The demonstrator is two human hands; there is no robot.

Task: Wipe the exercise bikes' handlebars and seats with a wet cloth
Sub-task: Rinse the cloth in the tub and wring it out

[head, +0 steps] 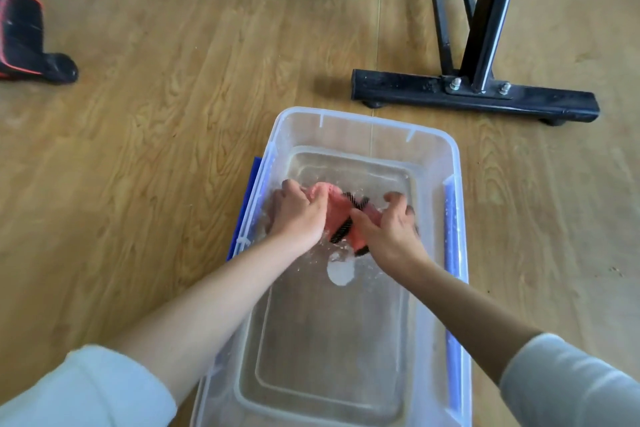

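A pink cloth (337,206) with a black striped edge lies bunched in the water of a clear plastic tub (363,126) on the floor. My left hand (299,215) grips the cloth's left part, fingers curled into it. The cloth's right part is gripped by my right hand (388,227). Water splashes around both hands. Beyond the tub stands the black base bar and frame of an exercise bike (474,97); its handlebars and seat are out of view.
The tub has blue handles (452,253) on its long sides. A black and red piece of equipment (24,31) stands at the far left on the wooden floor (156,149). White sleeves cover my forearms near the bottom edge.
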